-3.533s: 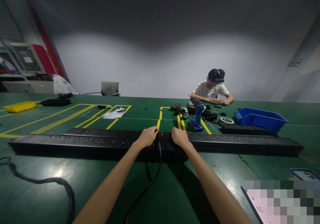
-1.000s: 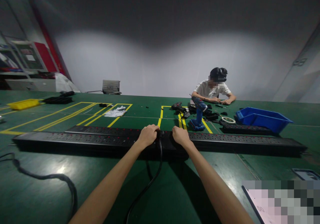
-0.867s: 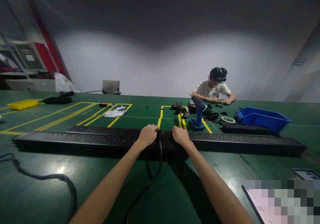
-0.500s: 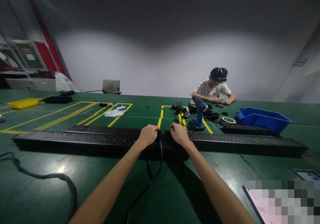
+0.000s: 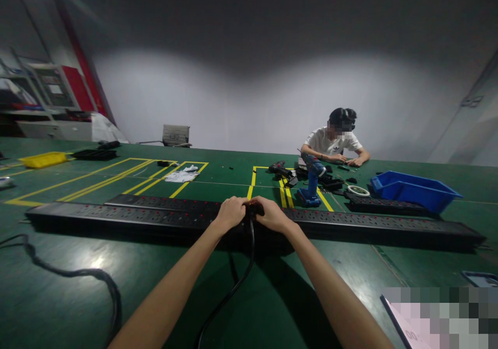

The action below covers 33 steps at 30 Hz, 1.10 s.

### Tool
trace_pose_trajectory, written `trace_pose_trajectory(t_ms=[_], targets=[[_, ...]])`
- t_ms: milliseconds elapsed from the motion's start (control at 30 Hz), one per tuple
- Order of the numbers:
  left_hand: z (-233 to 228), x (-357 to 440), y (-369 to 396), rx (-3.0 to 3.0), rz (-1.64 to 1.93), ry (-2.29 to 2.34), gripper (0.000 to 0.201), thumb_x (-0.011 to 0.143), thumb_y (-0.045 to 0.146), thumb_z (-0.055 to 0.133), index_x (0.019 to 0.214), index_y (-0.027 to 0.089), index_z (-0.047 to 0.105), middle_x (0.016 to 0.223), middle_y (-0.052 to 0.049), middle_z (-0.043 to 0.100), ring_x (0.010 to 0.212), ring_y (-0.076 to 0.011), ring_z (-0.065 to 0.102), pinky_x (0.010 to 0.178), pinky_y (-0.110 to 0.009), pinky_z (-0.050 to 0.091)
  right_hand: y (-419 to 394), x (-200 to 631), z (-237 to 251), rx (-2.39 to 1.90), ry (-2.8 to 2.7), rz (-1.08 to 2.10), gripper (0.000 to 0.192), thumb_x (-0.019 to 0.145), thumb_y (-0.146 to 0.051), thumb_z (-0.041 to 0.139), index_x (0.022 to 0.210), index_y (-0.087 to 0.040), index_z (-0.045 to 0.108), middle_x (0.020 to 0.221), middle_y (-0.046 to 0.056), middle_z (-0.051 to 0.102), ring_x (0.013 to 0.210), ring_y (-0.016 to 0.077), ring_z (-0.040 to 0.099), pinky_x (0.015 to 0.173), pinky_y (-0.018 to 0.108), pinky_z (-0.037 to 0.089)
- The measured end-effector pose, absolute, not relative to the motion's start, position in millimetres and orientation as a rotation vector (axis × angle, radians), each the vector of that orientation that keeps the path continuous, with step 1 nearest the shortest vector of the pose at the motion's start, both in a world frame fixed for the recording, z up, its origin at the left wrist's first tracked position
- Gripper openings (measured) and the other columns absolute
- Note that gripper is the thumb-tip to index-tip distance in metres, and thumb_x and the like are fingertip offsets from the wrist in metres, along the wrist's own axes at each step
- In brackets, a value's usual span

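A long black power strip (image 5: pixel 128 220) with rows of sockets and small red marks lies across the bench in front of me. A second black strip (image 5: pixel 155 202) lies just behind it. A black plug (image 5: pixel 254 210) on a black cord (image 5: pixel 252 253) stands at the strip's middle, between my hands. My left hand (image 5: pixel 231 214) is closed over the strip, its thumb side against the plug. From the other side, my right hand (image 5: pixel 270 215) has its fingers curled round the plug. The fingertips and the plug's underside are partly hidden.
A blue cordless drill (image 5: pixel 311 183) stands upright behind the strip. Right of it are a tape roll (image 5: pixel 358 191) and a blue bin (image 5: pixel 416 189). A co-worker (image 5: pixel 334 139) sits across the bench. A yellow tray (image 5: pixel 43 159) lies far left; a thick cable (image 5: pixel 78 273) lies front left.
My right hand has moved left and closed on the plug; before, it was apart from it. My left hand stays in place. The whole view has shifted slightly.
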<state>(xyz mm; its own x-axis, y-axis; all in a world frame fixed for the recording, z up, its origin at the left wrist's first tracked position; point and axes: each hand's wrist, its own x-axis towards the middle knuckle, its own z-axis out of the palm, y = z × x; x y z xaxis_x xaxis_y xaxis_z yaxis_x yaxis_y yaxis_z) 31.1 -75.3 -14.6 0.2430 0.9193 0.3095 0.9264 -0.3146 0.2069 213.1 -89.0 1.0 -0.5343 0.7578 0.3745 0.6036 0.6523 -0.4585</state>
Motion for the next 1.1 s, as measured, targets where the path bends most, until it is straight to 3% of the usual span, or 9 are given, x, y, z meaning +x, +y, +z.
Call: trace_pose_trajectory(t_ms=[233,633,833,1100], targets=[[-14.9,30.5,-73.7,-2.492,-0.63,-1.81,0.031,0.088,0.02,0.04,0.1,0.025,0.069,0.1,-0.005,0.07,0.097,-0.0219,0.061,0.087,-0.032,0.043,-96.0,216.0,0.6,-1.153,-2.422,0.084,0.035,0.083,-0.026,0.057,0.118,-0.02,0.056,0.113,0.008,0.061,0.103,0.02,0.055,0.088,0.029,0.04],[-17.3,27.1,-73.7,-2.558,-0.606,-1.678,0.027,0.091,0.03,0.04,0.103,0.021,0.062,0.103,-0.009,0.067,0.1,-0.0241,0.061,0.086,-0.032,0.044,-105.1,203.3,12.6,-0.961,-2.681,-0.483,0.031,0.087,-0.013,0.047,0.117,-0.017,0.052,0.115,0.012,0.057,0.103,0.0229,0.052,0.089,0.034,0.04],[-18.0,28.5,-73.7,-2.517,-0.611,-1.703,0.024,0.091,0.025,0.04,0.097,0.022,0.063,0.1,-0.007,0.068,0.097,-0.0231,0.062,0.082,-0.031,0.044,-101.3,205.6,9.8,-1.1,-2.643,-0.438,0.031,0.086,-0.02,0.051,0.117,-0.016,0.053,0.106,0.012,0.061,0.095,0.0232,0.055,0.085,0.034,0.04],[-16.7,31.5,-73.8,-2.486,-0.616,-1.749,0.027,0.092,0.023,0.039,0.099,0.022,0.065,0.103,-0.006,0.069,0.097,-0.0219,0.062,0.083,-0.03,0.043,-103.7,199.3,4.0,-1.229,-2.575,-0.281,0.036,0.087,-0.018,0.046,0.122,-0.015,0.051,0.11,0.013,0.061,0.099,0.0243,0.056,0.086,0.034,0.04]])
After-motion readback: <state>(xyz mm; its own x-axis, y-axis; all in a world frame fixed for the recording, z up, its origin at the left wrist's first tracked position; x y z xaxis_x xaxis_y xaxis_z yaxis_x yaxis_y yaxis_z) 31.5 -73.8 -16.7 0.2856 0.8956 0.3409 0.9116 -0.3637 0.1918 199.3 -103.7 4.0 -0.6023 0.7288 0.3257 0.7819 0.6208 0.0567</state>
